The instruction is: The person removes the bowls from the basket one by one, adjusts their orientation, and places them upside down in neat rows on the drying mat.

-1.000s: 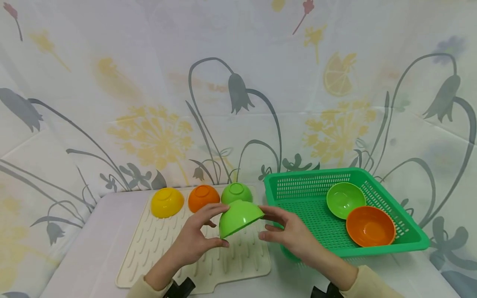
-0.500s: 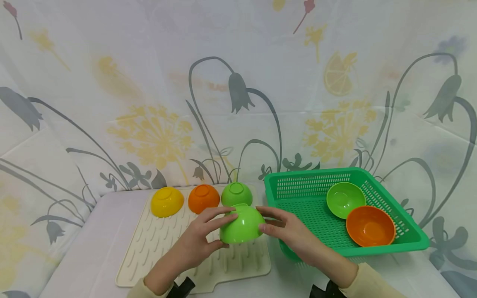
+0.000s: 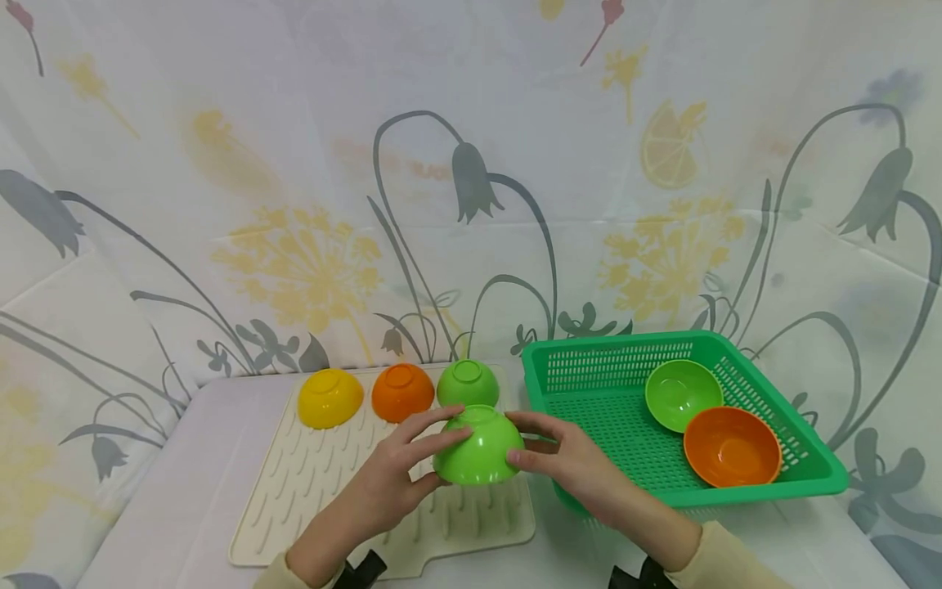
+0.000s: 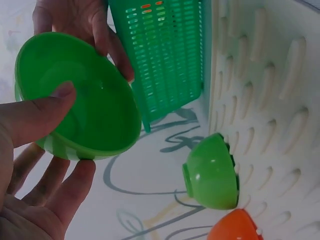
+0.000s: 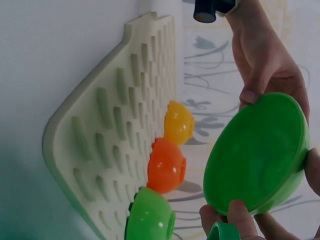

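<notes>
A light green bowl [image 3: 480, 460] is held upside down above the front right part of the cream drying mat [image 3: 324, 491]. My left hand [image 3: 393, 470] grips its left side, with the thumb [image 4: 50, 107] inside the rim and the fingers spread over the outside. From the other side my right hand [image 3: 577, 462] holds the bowl, thumb on the near wall and fingers behind. Behind it a second green bowl [image 3: 468, 380] rests upside down on the mat. An orange bowl [image 3: 401, 394] and a yellow bowl [image 3: 329, 399] stand to its left in a row, also inverted.
On the right stands a green perforated basket [image 3: 611, 356]. Inside it lie a green bowl [image 3: 683, 393] and an orange bowl [image 3: 732, 446], both facing up. A patterned curtain [image 3: 471, 270] hangs behind the white-covered table [image 3: 169, 491].
The green bowl has turned from a sideways tilt to level, base up, then sunk slightly. My right thumb has come onto its near wall. The other bowls have not moved.
</notes>
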`<state>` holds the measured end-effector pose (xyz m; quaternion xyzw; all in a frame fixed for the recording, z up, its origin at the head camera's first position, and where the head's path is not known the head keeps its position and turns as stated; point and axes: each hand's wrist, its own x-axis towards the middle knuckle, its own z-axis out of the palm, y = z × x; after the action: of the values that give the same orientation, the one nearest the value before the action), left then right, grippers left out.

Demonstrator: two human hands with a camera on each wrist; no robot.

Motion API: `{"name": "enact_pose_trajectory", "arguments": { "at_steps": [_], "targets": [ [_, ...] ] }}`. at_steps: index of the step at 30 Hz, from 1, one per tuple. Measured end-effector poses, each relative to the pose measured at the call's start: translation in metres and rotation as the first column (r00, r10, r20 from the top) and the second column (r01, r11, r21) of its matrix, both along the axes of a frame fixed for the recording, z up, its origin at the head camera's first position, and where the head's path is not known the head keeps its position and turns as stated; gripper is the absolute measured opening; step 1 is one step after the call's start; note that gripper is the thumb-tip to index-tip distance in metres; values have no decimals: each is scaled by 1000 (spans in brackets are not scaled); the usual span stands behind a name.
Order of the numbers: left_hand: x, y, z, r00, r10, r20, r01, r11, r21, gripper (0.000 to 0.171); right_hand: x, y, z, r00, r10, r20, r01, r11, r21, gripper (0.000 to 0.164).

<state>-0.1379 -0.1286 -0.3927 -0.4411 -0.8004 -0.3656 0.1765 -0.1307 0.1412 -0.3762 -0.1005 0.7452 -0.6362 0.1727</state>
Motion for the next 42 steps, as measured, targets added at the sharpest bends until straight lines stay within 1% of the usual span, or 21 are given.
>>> {"name": "enact_pose_trajectory", "arguments": {
  "at_steps": [3, 5, 8, 11, 14, 17, 19, 22, 24, 26, 31, 35, 38, 42],
  "targets": [
    [0, 1, -1, 998, 30, 53, -32, 999, 37, 79, 0, -1, -3, 1000, -6, 0, 6, 1000, -22, 67],
    [0, 1, -2, 995, 57, 78, -60, 997, 45, 81, 0, -1, -5, 1000, -4, -5, 4, 999, -51, 68],
    [1, 1, -2, 986, 115, 121, -118, 993, 17, 79, 1, -1, -7, 1000, -4, -14, 3, 996, -91, 70],
    [1, 1, -1, 966, 180, 186, -176, 984, -36, 75, 1, -1, -9, 1000, -5, -17, 3, 992, -122, 70],
    [0, 1, 0, 942, 166, 291, -160, 986, -43, 76, 1, -1, -11, 1000, -7, -16, 5, 990, -143, 70],
    [0, 2, 0, 921, 113, 374, -115, 993, -18, 80, 1, -1, -12, 1000, -9, -25, 6, 989, -149, 71],
    [1, 2, 0, 901, 79, 427, -91, 996, 8, 85, 0, -1, -13, 999, -12, -34, 7, 989, -148, 71],
    [3, 5, -2, 869, 55, 491, -87, 995, 43, 92, 0, -1, -13, 999, -15, -45, 8, 989, -149, 71],
    [5, 7, -4, 853, 54, 519, -97, 994, 57, 93, 1, -1, -13, 998, -16, -53, 8, 989, -148, 71],
    [6, 9, -7, 850, 63, 523, -112, 992, 63, 94, 1, -1, -13, 998, -19, -59, 11, 989, -146, 72],
    [9, 12, -11, 849, 88, 521, -147, 986, 73, 93, 2, -2, -13, 996, -33, -85, 22, 992, -122, 74],
    [12, 15, -12, 845, 112, 523, -177, 981, 75, 92, 2, -3, -14, 994, -47, -97, 37, 994, -99, 75],
    [13, 18, -11, 848, 131, 514, -198, 977, 77, 90, 2, -4, -15, 992, -62, -108, 54, 996, -76, 75],
    [14, 21, -11, 851, 148, 505, -216, 973, 78, 89, 3, -5, -16, 985, -74, -154, 68, 997, -48, 76]
  ]
}}
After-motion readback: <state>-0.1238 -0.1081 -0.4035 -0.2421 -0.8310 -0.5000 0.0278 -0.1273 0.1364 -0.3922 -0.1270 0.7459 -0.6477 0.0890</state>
